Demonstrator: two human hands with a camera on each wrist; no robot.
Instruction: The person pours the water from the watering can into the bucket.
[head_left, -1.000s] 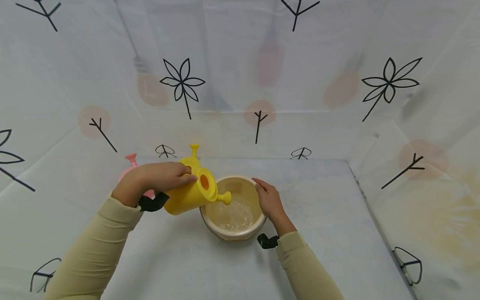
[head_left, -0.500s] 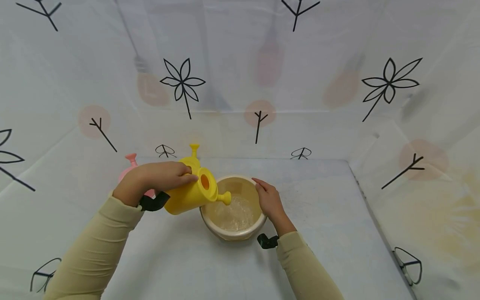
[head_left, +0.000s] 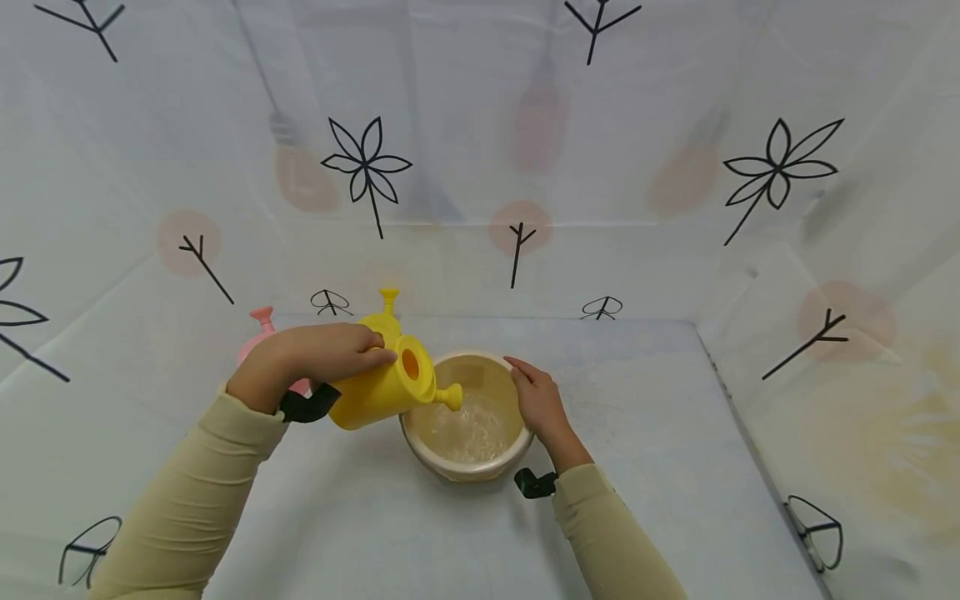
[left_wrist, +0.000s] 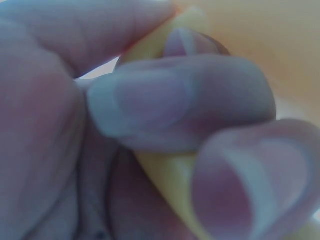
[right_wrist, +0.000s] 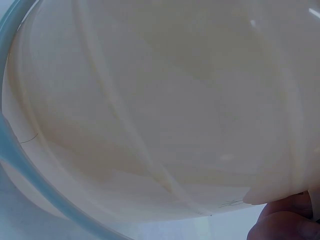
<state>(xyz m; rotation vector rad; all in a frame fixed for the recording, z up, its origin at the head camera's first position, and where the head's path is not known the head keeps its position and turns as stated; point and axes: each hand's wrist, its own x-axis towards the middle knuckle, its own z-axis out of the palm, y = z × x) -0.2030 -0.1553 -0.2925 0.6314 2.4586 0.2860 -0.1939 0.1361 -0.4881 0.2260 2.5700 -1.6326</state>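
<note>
In the head view my left hand (head_left: 318,352) grips a yellow watering can (head_left: 371,400), which is tipped to the right. Its spout end hangs over the left part of a cream bowl (head_left: 467,475). Rippling, bubbly water (head_left: 472,429) covers the bowl's bottom. Up close, the left wrist view has curled fingers wrapped round the can's yellow handle (left_wrist: 172,177). My right hand (head_left: 542,404) holds the bowl at its right rim. The right wrist view is mostly the bowl's outer wall (right_wrist: 175,115), with fingers (right_wrist: 285,220) against it at lower right.
Behind the tilted can stands another yellow watering can (head_left: 387,312), partly covered. A pink watering can (head_left: 261,319) is mostly hidden behind my left hand. The white tabletop (head_left: 360,525) meets a patterned cloth wall (head_left: 450,275) at the back, and its right edge shows.
Both hands, the can and the bowl keep their places. Only the ripples and bubbles on the water in the bowl have shifted.
</note>
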